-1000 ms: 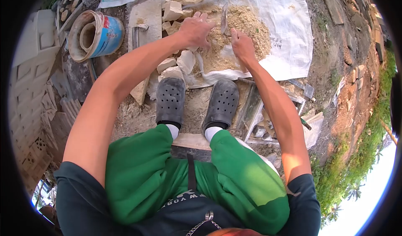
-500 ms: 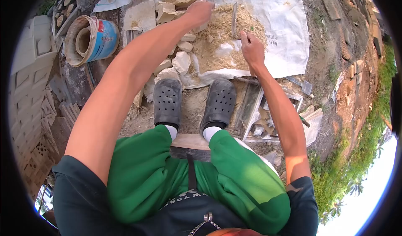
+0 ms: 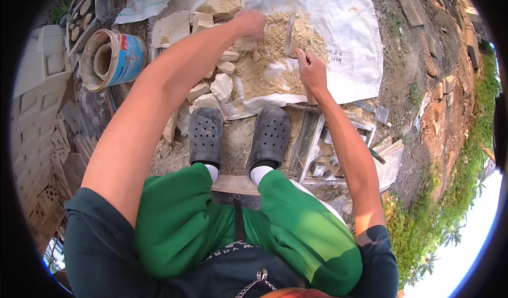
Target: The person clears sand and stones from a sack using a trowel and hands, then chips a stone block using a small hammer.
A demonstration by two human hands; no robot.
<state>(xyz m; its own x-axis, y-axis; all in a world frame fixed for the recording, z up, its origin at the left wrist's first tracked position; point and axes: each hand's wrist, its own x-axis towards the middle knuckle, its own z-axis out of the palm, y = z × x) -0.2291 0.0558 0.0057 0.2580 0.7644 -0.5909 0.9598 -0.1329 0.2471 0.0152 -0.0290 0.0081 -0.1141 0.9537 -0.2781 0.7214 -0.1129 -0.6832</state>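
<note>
My left hand (image 3: 251, 24) is closed over a pale stone block (image 3: 245, 44) at the edge of a heap of yellowish stone chips (image 3: 272, 46). Its fingertips are mostly hidden behind the hand. My right hand (image 3: 313, 74) grips the wooden handle of a hammer with a long, narrow metal head (image 3: 290, 33). That head is over the chips, just right of the block and apart from my left hand. Several rough pale stones (image 3: 221, 87) lie along the heap's left side. Beneath the heap spreads a white woven sack sheet (image 3: 357, 49).
A blue bucket (image 3: 128, 60) stands at the left beside a flat stone slab (image 3: 170, 29). My dark clogs (image 3: 206, 134) are just below the sheet. Right of them, a framed tray (image 3: 301, 179) holds metal pieces. A flat metal tool (image 3: 381, 114) lies near the sheet's corner.
The whole view has shifted slightly, so things appear a little lower and further left. Both hands keep their grips at nearly the same places over the heap.
</note>
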